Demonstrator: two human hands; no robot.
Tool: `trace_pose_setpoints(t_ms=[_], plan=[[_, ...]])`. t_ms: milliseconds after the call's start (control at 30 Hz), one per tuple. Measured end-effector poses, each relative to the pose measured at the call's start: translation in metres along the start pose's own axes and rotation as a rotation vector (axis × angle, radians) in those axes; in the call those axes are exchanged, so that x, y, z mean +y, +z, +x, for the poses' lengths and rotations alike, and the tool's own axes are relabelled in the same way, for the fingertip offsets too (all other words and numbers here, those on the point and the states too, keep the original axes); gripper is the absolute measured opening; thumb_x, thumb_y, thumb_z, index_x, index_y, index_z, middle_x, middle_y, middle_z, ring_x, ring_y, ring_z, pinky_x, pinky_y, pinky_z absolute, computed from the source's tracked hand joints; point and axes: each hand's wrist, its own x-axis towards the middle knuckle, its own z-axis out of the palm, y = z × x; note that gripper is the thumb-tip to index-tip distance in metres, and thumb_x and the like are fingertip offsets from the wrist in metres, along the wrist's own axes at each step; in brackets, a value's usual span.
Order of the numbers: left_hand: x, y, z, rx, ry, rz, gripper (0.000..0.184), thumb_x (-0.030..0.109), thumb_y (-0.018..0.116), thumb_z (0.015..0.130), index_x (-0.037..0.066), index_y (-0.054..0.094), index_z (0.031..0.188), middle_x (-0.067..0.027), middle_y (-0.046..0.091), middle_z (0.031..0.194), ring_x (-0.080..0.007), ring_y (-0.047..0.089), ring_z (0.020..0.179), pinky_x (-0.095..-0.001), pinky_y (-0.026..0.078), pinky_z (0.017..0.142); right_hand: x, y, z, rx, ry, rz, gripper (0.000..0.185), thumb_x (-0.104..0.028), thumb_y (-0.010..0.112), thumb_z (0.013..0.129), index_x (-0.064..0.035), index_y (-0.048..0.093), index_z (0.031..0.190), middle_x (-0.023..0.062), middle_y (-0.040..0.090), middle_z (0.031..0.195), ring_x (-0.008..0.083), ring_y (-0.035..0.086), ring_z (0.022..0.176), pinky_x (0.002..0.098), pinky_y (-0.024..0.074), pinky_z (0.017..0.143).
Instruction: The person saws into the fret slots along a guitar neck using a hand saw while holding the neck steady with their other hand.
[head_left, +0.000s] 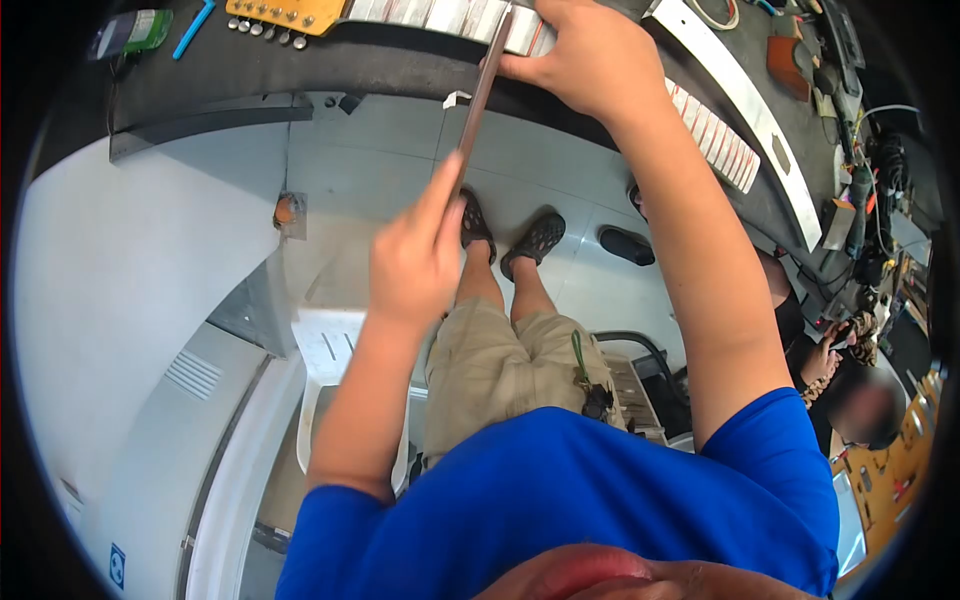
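Note:
A guitar neck (430,12) lies along the bench's front edge, its fretboard covered with strips of whitish tape between the frets. The yellow headstock (285,12) with its metal tuners is at the left end. My left hand (415,258) is closed around a long thin brown file (478,105), slightly blurred; the far end of it lies over the taped fretboard. My right hand (600,60) grips the neck just right of that end, thumb at the near edge. Its other fingers are partly cut off by the top of the view.
A long pale metal strip (745,105) lies right of the neck on the dark bench (400,65). A blue stick (193,30) and a green container (150,30) are at upper left. Tools and cables crowd the right, where another person's hand (822,362) shows.

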Motion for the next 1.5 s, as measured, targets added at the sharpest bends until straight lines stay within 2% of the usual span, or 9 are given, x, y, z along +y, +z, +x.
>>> trace_pose_setpoints(t_ms=[133, 233, 333, 433, 733, 933, 1167, 1367, 1500], plan=[[0.0, -0.003, 0.01, -0.007, 0.055, 0.033, 0.047, 0.003, 0.067, 0.102, 0.009, 0.066, 0.149, -0.0212, 0.08, 0.116, -0.0326, 0.078, 0.08, -0.0377, 0.059, 0.075, 0.001, 0.003, -0.003, 0.023, -0.025, -0.005, 0.057, -0.057, 0.082, 0.079, -0.0007, 0.077, 0.09, 0.0231, 0.076, 0.092, 0.0429, 0.074, 0.092, 0.0517, 0.0601, 0.084], [0.013, 0.015, 0.094, -0.091, -0.009, 0.094, 0.049, 0.0, 0.067, 0.101, 0.007, 0.065, 0.15, -0.0209, 0.078, 0.125, -0.0347, 0.081, 0.096, -0.0385, 0.061, 0.084, 0.002, 0.002, -0.002, -0.001, -0.017, 0.0, 0.057, -0.056, 0.082, 0.08, -0.0008, 0.077, 0.091, 0.0225, 0.076, 0.093, 0.0425, 0.074, 0.093, 0.0517, 0.06, 0.084], [0.015, 0.013, 0.079, -0.1, -0.033, 0.082, 0.05, 0.0, 0.067, 0.102, 0.008, 0.064, 0.151, -0.0217, 0.079, 0.119, -0.0376, 0.08, 0.099, -0.0404, 0.061, 0.084, 0.001, 0.005, -0.003, 0.014, 0.0, -0.049, 0.057, -0.056, 0.082, 0.081, -0.0007, 0.077, 0.09, 0.0222, 0.075, 0.094, 0.0421, 0.074, 0.094, 0.0511, 0.0601, 0.084], [-0.007, 0.004, -0.011, 0.04, 0.055, 0.004, 0.048, 0.005, 0.065, 0.104, 0.011, 0.063, 0.151, -0.0236, 0.077, 0.102, -0.0393, 0.077, 0.085, -0.0421, 0.058, 0.074, 0.002, 0.005, -0.003, 0.048, -0.024, -0.023, 0.057, -0.057, 0.081, 0.082, -0.0008, 0.077, 0.091, 0.022, 0.076, 0.094, 0.0414, 0.075, 0.095, 0.0506, 0.0602, 0.085], [0.013, 0.017, 0.079, -0.049, 0.011, 0.158, 0.054, -0.003, 0.067, 0.1, 0.011, 0.064, 0.152, -0.0195, 0.08, 0.115, -0.0347, 0.08, 0.089, -0.0408, 0.061, 0.078, -0.001, 0.006, -0.002, -0.017, 0.025, -0.08, 0.058, -0.058, 0.08, 0.082, -0.0008, 0.077, 0.091, 0.0229, 0.076, 0.095, 0.0414, 0.075, 0.094, 0.0504, 0.0602, 0.085], [-0.004, 0.0, -0.018, -0.013, 0.011, 0.06, 0.058, 0.002, 0.073, 0.097, 0.011, 0.062, 0.154, -0.0224, 0.078, 0.101, -0.04, 0.076, 0.083, -0.043, 0.061, 0.074, -0.002, -0.002, -0.006, -0.009, 0.002, -0.008, 0.059, -0.059, 0.08, 0.082, -0.0007, 0.077, 0.089, 0.0228, 0.076, 0.093, 0.0419, 0.075, 0.093, 0.0509, 0.0602, 0.084], [0.017, 0.016, 0.106, -0.013, 0.049, 0.117, 0.042, 0.008, 0.066, 0.104, 0.012, 0.068, 0.146, -0.0232, 0.075, 0.095, -0.0393, 0.067, 0.068, -0.0397, 0.055, 0.066, 0.001, 0.009, -0.002, 0.019, 0.007, -0.06, 0.057, -0.058, 0.08, 0.081, -0.0012, 0.078, 0.089, 0.023, 0.076, 0.092, 0.042, 0.075, 0.093, 0.051, 0.0601, 0.084], [0.006, -0.013, -0.022, -0.015, -0.02, 0.044, 0.053, 0.004, 0.07, 0.099, 0.013, 0.065, 0.15, -0.0212, 0.076, 0.094, -0.0391, 0.074, 0.077, -0.0476, 0.058, 0.069, 0.002, 0.003, -0.003, 0.041, 0.016, 0.01, 0.056, -0.057, 0.08, 0.082, -0.0017, 0.078, 0.09, 0.0223, 0.076, 0.093, 0.0415, 0.075, 0.094, 0.0516, 0.06, 0.085], [0.017, 0.012, 0.089, -0.033, 0.042, 0.125, 0.048, 0.006, 0.069, 0.1, 0.011, 0.065, 0.148, -0.0238, 0.074, 0.09, -0.0429, 0.072, 0.078, -0.0497, 0.057, 0.069, 0.002, 0.004, -0.001, 0.029, -0.004, 0.002, 0.055, -0.056, 0.08, 0.081, -0.0017, 0.078, 0.089, 0.0225, 0.076, 0.091, 0.0419, 0.075, 0.092, 0.0512, 0.0601, 0.083]])
